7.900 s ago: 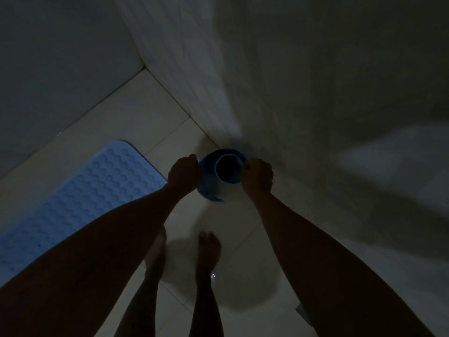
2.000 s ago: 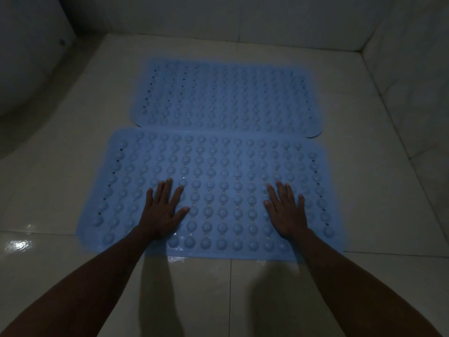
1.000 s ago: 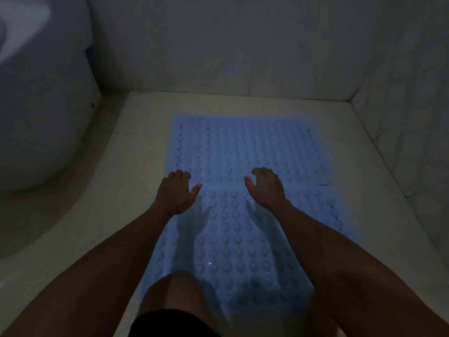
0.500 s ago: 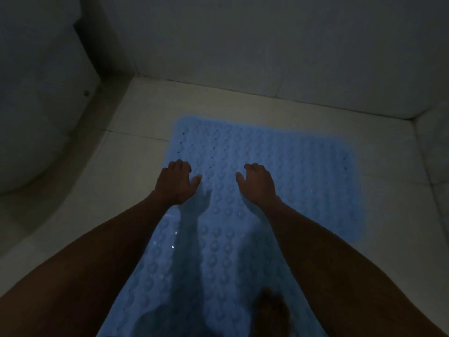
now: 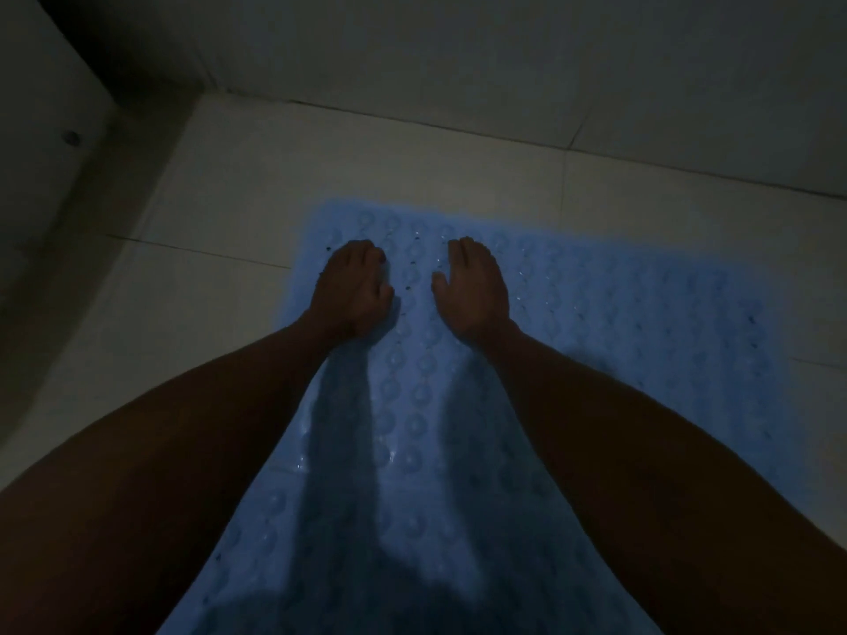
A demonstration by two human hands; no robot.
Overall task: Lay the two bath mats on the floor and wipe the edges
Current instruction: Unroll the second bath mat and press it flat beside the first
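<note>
Light-blue bubbled bath mat (image 5: 618, 323) lies flat on the pale tiled floor, stretching from the far edge down between my arms. The seam between the two mats cannot be made out in the dim light. My left hand (image 5: 350, 288) presses palm-down near the mat's far left corner, fingers together. My right hand (image 5: 472, 286) rests flat beside it, a short gap between them. Neither hand holds anything. My forearms cover the mat's lower sides.
White tiled wall (image 5: 504, 61) rises just beyond the mat's far edge. A white rounded fixture (image 5: 41, 144) with a dark shadowed base stands at the left. Bare floor tiles (image 5: 220, 213) show left of and beyond the mat.
Both hands have slid forward over the mat to near its far edge. The view has moved closer to the wall.
</note>
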